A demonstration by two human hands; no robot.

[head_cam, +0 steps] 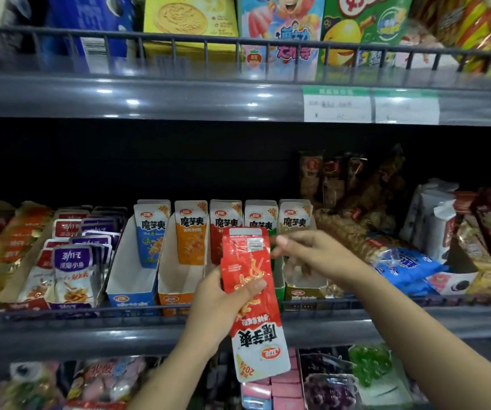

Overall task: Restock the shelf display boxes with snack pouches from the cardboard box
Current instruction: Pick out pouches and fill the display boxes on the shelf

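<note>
Snack pouches, a small stack of flat red foil packets [250, 303] with white ends, are sitting in the person's left hand [223, 303], held in front of the middle shelf rail [90, 313] and overlapping the red display box behind them. The thumb is lying across the printed face and the fingers are curling round the back, so the left hand is gripping the stack. The right hand [306, 253] is reaching in from the right, fingers loosely bent beside the upper right corner of the stack; it is blurred, and I cannot tell whether it is pinching a pouch edge or holding nothing.

The stack's long axis is running nearly upright, leaning slightly so the lower end is drifting right. It is pointing the wrong way up: the white logo end is hanging at the bottom and the barcode end is at the top, while the pouches standing in the blue cardboard display box [132, 291], the orange display box [176, 291] and their neighbours are showing logos at the top.

The likeliest fault, in my judgement, is loading these upside down unless they are being flipped first. A second risk is the slick foil sliding apart under a one-thumb grip, dropping packets onto the lower shelf. A third is flavour mix-up, since the green box [279, 288] and the olive-gold box [306, 291] are sitting just beside the red one and the right hand is hovering over them.
</note>
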